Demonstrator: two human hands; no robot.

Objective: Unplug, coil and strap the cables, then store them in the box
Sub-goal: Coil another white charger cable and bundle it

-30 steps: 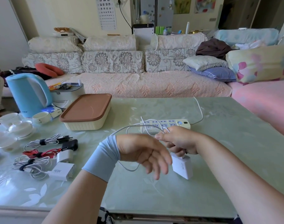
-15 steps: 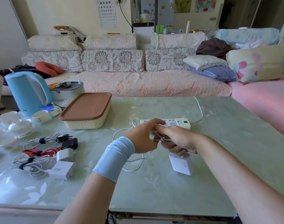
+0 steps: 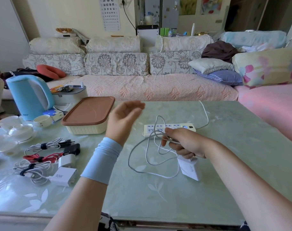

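My right hand grips a bunch of loops of a white cable above the table, and the slack hangs down in loose rings. The cable's white charger brick sits under that hand. My left hand, with a blue wrist sleeve, is raised in the air, fingers straight and holding nothing. A white power strip lies just behind my right hand. The cream box with a brown lid stands shut at the left.
Three strapped cables with chargers lie at the left front of the green glass table. A blue kettle, white cups and a lidded bowl crowd the far left. A sofa runs behind the table.
My left hand let go of the cable at my right hand and swung up and to the left. More loops now hang from my right hand.
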